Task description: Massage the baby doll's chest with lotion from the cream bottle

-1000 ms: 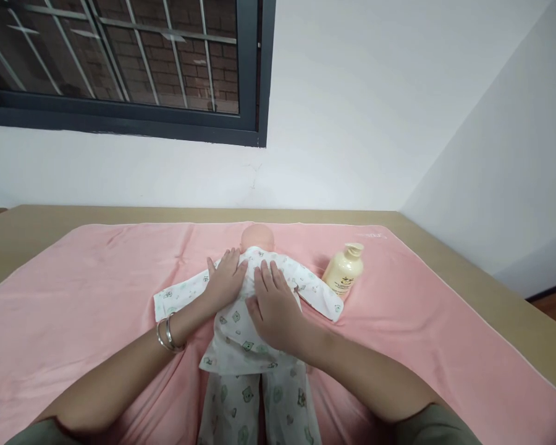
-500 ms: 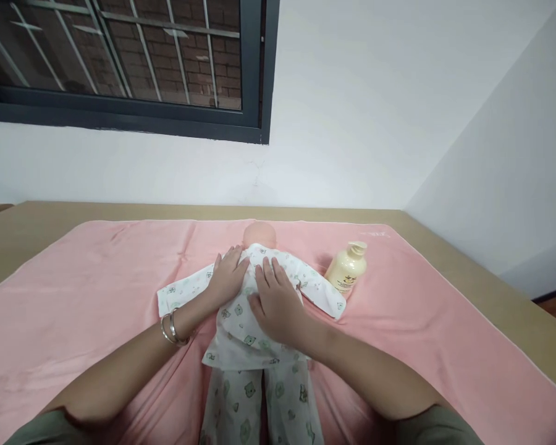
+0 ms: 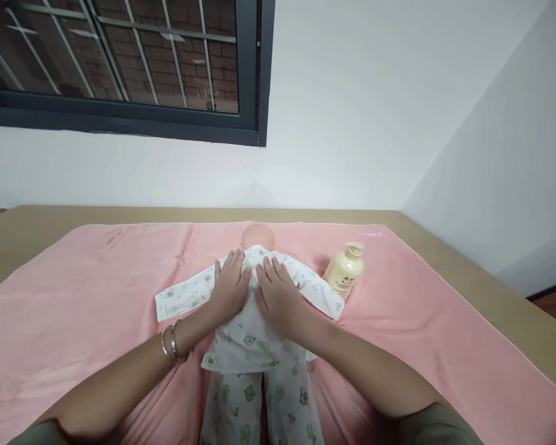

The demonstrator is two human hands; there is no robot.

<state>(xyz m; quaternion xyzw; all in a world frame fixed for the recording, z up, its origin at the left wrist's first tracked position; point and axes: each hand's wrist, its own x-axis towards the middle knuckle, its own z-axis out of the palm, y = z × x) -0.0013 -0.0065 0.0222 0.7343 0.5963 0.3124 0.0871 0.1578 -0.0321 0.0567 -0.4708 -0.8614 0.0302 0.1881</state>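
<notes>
A baby doll (image 3: 258, 236) lies on a pink cloth, its bald head pointing away from me. It wears a white patterned top (image 3: 248, 340) with both sleeves spread sideways, and matching trousers (image 3: 248, 402). My left hand (image 3: 230, 285) rests flat on the left upper part of the top, fingers stretched towards the doll's shoulder; two bangles circle that wrist. On the right upper part, my right hand (image 3: 280, 300) lies palm down with its fingers extended. Both palms touch the fabric and hold nothing. I cannot tell which way the doll faces.
A pale yellow pump bottle (image 3: 345, 269) stands beside the right sleeve's end. The pink cloth (image 3: 97, 296) covers most of the tan table (image 3: 445, 259). Beyond it rise a white wall (image 3: 333, 123) and a dark-framed window (image 3: 167, 127).
My hands stay flat on the doll's top. The right hand has shifted slightly, its thumb now closer to the fingers. The view has moved a little.
</notes>
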